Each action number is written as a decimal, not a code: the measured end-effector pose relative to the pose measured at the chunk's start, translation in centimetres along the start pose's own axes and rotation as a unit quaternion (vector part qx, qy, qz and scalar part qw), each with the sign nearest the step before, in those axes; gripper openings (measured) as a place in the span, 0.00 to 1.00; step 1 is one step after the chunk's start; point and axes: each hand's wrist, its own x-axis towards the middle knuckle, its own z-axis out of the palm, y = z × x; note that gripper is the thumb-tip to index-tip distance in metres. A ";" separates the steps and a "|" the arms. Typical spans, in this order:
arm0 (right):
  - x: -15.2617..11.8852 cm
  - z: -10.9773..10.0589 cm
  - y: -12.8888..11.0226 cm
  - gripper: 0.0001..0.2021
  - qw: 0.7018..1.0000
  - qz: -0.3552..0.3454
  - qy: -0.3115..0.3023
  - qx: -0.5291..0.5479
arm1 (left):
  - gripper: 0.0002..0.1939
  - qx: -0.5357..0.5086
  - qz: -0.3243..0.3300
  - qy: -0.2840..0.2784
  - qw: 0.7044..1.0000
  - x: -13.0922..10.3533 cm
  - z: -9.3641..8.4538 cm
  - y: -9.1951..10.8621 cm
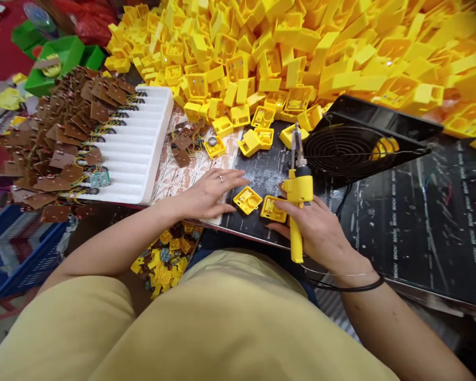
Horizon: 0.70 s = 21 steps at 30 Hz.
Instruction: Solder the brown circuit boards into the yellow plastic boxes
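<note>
My right hand (316, 228) grips a yellow soldering iron (297, 196) upright, its metal tip pointing away toward the fan. The fingers of that hand also touch a small yellow plastic housing (273, 208) on the black mat. My left hand (208, 193) lies flat on the table edge, fingers spread, holding nothing, its fingertips just left of a second yellow housing (247, 199). A ring shows on one finger.
A huge heap of yellow housings (301, 47) fills the back. A black fan (353, 148) lies right of the iron. A white foam tray (133, 145) with brown circuit boards (67, 127) stands left. A blue crate (16, 248) sits lower left; assembled parts (166, 259) are below the table edge.
</note>
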 end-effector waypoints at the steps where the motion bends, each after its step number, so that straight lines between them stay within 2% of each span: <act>1: 0.0 0.0 0.0 0.23 1.000 0.002 -0.002 0.003 | 0.36 0.000 -0.014 0.003 1.000 0.0 0.0 0.3; 2: 0.0 0.1 0.0 0.24 1.000 0.003 -0.002 0.004 | 0.41 0.002 -0.014 0.002 1.000 0.2 0.0 0.6; 3: 0.1 0.1 -0.1 0.24 1.000 0.002 -0.002 0.005 | 0.41 0.008 -0.010 -0.003 1.000 0.5 0.1 0.9; 6: 0.0 0.1 -0.1 0.22 1.000 -0.006 0.002 0.008 | 0.31 0.040 -0.004 -0.008 0.999 1.4 1.2 2.1; 8: -0.3 -0.2 0.0 0.22 1.000 -0.014 0.005 0.010 | 0.29 0.076 -0.010 0.012 0.997 1.9 2.1 2.9; 11: -0.8 -0.7 0.4 0.21 1.000 -0.024 0.009 0.003 | 0.35 0.126 -0.012 0.044 0.991 2.8 2.1 3.2; 13: -1.0 -1.1 0.6 0.22 1.000 -0.024 0.007 -0.006 | 0.36 0.156 -0.063 0.059 0.984 3.6 0.9 2.1; 15: -1.0 -1.2 0.5 0.23 1.000 -0.015 0.003 -0.020 | 0.29 0.195 -0.155 0.051 0.967 4.5 -1.0 -0.1; 17: -0.6 -1.2 0.2 0.23 1.000 -0.008 0.003 -0.028 | 0.27 0.232 -0.242 0.000 0.942 5.2 -3.0 -2.7; 19: 0.1 -1.0 -0.3 0.21 1.000 -0.012 0.009 -0.026 | 0.28 0.231 -0.280 -0.044 0.931 5.4 -4.6 -4.6; 21: 0.9 -0.9 -0.8 0.19 0.999 -0.021 0.015 -0.026 | 0.29 0.174 -0.277 -0.032 0.945 4.9 -5.5 -5.4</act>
